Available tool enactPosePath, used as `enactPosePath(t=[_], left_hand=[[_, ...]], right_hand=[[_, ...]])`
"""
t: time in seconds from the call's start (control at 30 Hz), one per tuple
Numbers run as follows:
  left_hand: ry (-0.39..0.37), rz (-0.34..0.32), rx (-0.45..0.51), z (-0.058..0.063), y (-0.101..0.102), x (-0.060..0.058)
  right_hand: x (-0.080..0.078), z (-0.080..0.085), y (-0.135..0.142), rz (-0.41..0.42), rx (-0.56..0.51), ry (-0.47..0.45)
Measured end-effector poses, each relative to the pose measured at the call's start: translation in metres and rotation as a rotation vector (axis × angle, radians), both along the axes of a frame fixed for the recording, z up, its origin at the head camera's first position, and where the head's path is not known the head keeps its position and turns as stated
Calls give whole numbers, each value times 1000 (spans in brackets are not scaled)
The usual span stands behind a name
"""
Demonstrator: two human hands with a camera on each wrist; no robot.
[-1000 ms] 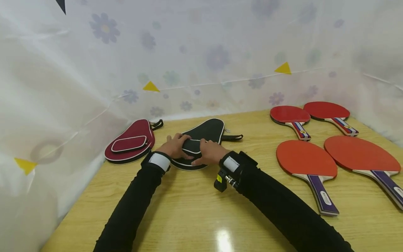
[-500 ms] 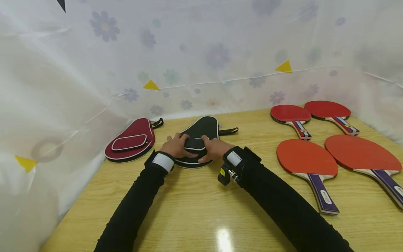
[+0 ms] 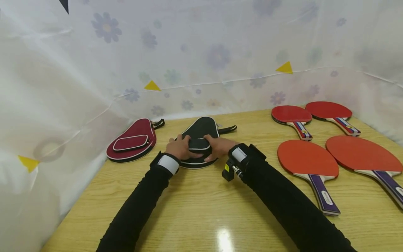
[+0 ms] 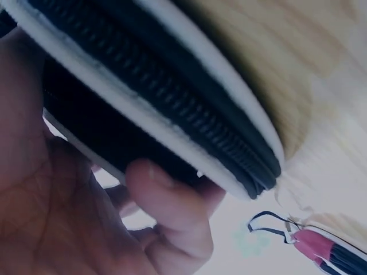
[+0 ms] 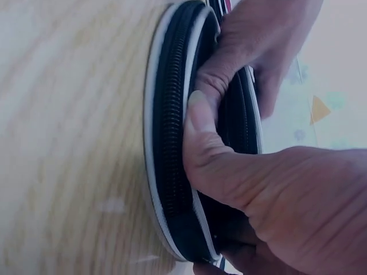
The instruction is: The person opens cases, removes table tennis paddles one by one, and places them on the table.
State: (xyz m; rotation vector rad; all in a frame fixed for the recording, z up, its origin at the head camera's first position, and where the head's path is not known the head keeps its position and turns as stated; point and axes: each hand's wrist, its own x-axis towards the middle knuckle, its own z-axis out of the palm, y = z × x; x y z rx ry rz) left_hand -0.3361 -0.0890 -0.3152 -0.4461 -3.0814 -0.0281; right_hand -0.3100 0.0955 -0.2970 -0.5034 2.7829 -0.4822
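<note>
A black table tennis paddle case (image 3: 201, 128) with white piping lies on the table, its wide rounded end nearest me and its narrow end away. My left hand (image 3: 180, 147) grips its left side, thumb on the near part below the raised front pocket (image 3: 198, 144). From the other side my right hand (image 3: 219, 148) holds it with fingers and thumb spread around the pocket. The right wrist view has both thumbs against the case beside its zipper (image 5: 172, 114). In the left wrist view the zipped edge (image 4: 189, 97) runs above the fingers.
A maroon paddle case (image 3: 130, 141) lies to the left. On the right are two smaller red paddles (image 3: 291, 114) at the back and two orange-red paddles (image 3: 306, 157) nearer me. A white flower-printed sheet (image 3: 217, 56) rises behind the wooden table (image 3: 195, 210).
Both hands have shifted slightly right with the near end of the black case. Its narrow end has swung left, so the case points more directly away from me.
</note>
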Motion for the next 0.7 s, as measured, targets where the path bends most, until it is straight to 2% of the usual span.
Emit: enactPosePath(t=[0.2, 0.5, 0.7], left_hand=[[79, 8, -7, -6, 8, 4], [57, 29, -8, -2, 12, 10], [70, 29, -76, -1, 18, 13]], right_hand=[[-4, 2, 10, 15, 3, -15], [-5, 2, 13, 27, 10, -29], [-8, 1, 16, 24, 25, -27]])
